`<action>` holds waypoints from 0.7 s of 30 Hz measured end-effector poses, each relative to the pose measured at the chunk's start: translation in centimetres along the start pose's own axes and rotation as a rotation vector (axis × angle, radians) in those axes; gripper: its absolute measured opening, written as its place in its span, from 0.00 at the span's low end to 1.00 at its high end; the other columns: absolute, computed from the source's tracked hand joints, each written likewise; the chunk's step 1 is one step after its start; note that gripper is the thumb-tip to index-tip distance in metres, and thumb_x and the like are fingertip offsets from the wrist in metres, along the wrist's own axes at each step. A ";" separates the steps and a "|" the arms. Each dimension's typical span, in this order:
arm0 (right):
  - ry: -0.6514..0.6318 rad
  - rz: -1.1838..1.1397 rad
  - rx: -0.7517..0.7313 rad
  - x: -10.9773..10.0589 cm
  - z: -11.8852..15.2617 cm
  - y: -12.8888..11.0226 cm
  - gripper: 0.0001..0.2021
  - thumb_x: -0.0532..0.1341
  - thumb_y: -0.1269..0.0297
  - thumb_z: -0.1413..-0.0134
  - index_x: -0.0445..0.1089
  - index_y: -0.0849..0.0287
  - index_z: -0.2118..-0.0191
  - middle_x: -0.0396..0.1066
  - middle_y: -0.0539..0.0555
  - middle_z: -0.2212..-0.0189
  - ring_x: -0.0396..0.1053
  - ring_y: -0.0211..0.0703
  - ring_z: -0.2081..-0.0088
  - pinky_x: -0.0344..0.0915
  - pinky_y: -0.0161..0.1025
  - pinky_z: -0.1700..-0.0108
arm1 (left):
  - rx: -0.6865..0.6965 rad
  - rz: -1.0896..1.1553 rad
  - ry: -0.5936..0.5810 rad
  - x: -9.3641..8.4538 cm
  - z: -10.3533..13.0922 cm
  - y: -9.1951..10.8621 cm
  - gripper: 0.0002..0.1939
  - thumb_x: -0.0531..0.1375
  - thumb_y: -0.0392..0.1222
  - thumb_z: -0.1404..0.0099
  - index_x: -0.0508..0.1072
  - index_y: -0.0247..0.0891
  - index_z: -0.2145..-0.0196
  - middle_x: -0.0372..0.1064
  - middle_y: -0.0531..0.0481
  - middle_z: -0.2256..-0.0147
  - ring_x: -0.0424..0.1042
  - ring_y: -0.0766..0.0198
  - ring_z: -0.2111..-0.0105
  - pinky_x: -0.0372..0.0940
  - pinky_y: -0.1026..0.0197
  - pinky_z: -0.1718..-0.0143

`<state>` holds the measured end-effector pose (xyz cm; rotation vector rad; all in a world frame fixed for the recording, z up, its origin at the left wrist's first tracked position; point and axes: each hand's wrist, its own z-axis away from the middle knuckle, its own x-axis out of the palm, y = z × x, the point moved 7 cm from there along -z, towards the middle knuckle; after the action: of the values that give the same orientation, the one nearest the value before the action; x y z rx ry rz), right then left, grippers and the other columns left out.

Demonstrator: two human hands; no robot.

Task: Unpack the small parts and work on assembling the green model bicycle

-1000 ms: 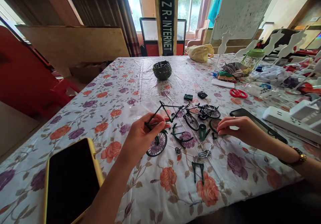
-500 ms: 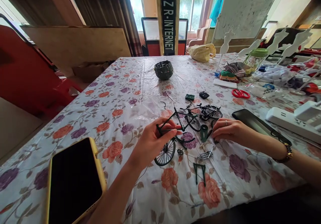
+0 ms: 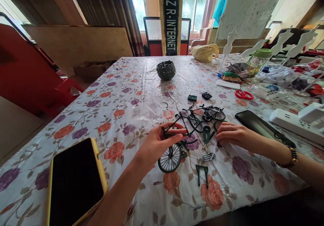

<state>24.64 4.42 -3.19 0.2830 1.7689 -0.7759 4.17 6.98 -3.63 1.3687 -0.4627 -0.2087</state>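
Note:
My left hand (image 3: 155, 146) is closed round a small dark model bicycle frame (image 3: 184, 123), its thumb pressed along the lower tubes. Below that hand a spoked wheel (image 3: 170, 159) stands near upright; whether it is joined to the frame is hidden. My right hand (image 3: 234, 135) rests low over the table, fingertips bent together over something dark I cannot make out. A partly covered wheel (image 3: 216, 126) lies beside those fingers. Between my hands are a dark green part (image 3: 206, 135) and a silver rack-like piece (image 3: 208, 156). Nearer me lies a green fork-shaped piece (image 3: 202, 175).
Behind the frame is another small bicycle (image 3: 206, 114). Farther back stands a dark woven basket (image 3: 166, 71). A yellow-cased phone (image 3: 76, 182) lies left; a black phone (image 3: 260, 126), red scissors (image 3: 244, 94) and a power strip (image 3: 291, 121) lie right.
My left hand has shifted slightly right, and the frame has turned a little. The wheel below it shows lower and farther right. My right hand stays nearly in place.

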 end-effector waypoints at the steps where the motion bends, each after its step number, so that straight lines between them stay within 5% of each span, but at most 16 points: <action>1: -0.013 0.021 -0.007 0.1 0.0 0.0 0.09 0.51 0.68 0.42 0.68 0.60 0.64 0.67 0.55 0.68 0.62 0.38 0.64 0.61 0.37 0.61 | 0.006 -0.004 -0.013 0.1 0.0 0.0 0.12 0.63 0.38 0.48 0.69 0.39 0.63 0.74 0.51 0.62 0.71 0.61 0.59 0.62 0.61 0.55; 9: -0.043 0.003 0.018 0.1 0.3 -0.4 0.07 0.50 0.71 0.43 0.65 0.60 0.64 0.66 0.55 0.66 0.64 0.39 0.63 0.62 0.37 0.61 | 0.001 -0.066 -0.148 1.4 0.5 0.4 0.12 0.60 0.40 0.44 0.66 0.38 0.61 0.74 0.47 0.62 0.72 0.60 0.61 0.64 0.59 0.57; 16: 0.434 -0.167 0.077 -4.6 -1.2 -3.9 0.05 0.55 0.74 0.47 0.64 0.58 0.68 0.63 0.54 0.55 0.65 0.36 0.58 0.64 0.32 0.59 | 0.147 -0.279 -0.086 0.9 0.7 2.1 0.08 0.58 0.41 0.43 0.68 0.39 0.63 0.74 0.51 0.62 0.72 0.62 0.61 0.64 0.65 0.61; 19: 0.332 -0.172 0.035 -4.4 -3.5 -5.8 0.04 0.55 0.72 0.46 0.65 0.58 0.67 0.59 0.55 0.49 0.65 0.36 0.56 0.63 0.32 0.56 | 0.180 -0.408 -0.046 0.8 1.0 2.5 0.09 0.58 0.43 0.43 0.69 0.41 0.63 0.74 0.52 0.63 0.72 0.63 0.63 0.64 0.67 0.66; 21: 0.247 -0.170 0.007 -3.8 -4.8 -6.5 0.04 0.54 0.71 0.44 0.65 0.58 0.65 0.62 0.55 0.54 0.65 0.35 0.57 0.62 0.31 0.57 | 0.195 -0.426 -0.035 0.8 1.1 2.5 0.09 0.59 0.43 0.44 0.69 0.42 0.63 0.74 0.53 0.64 0.72 0.63 0.63 0.65 0.66 0.65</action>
<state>18.70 3.24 3.39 0.2429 2.0431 -0.8994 4.15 6.17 -0.87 1.6482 -0.2185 -0.5487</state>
